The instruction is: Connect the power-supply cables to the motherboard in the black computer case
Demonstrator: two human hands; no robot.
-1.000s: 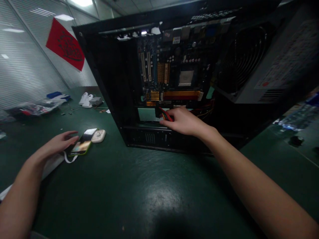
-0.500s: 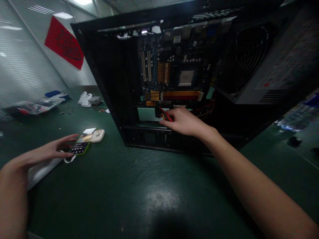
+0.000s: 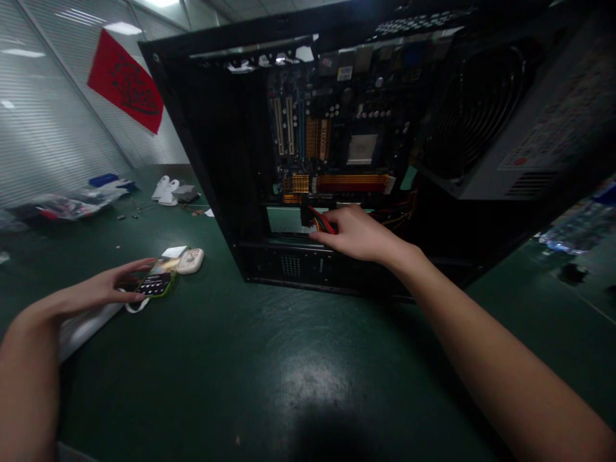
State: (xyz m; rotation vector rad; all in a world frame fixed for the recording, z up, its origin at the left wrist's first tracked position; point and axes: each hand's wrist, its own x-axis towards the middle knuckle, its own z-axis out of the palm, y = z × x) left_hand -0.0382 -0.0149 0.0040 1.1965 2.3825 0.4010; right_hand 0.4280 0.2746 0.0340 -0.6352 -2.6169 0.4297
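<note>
We note the red and yellow cable [image 3: 318, 222] low in the open computer case [image 3: 216, 160], just below the circuit board [image 3: 332, 135], with our right hand [image 3: 359, 233] closed on it, fingertips pinching the wires. Our left hand [image 3: 103, 290] lies open, fingers stretched flat over the phone [image 3: 156, 282] in its green cover on the green counter [image 3: 269, 359]. A small white device [image 3: 191, 260] sits just beside the phone. A red flag [image 3: 124, 83] hangs on the far wall.

A big dark green table [image 3: 298, 372] fills the room. A red flag [image 3: 126, 83] hangs on the striped grey wall [image 3: 43, 141]. Ceiling lights [image 3: 120, 28] glow.
</note>
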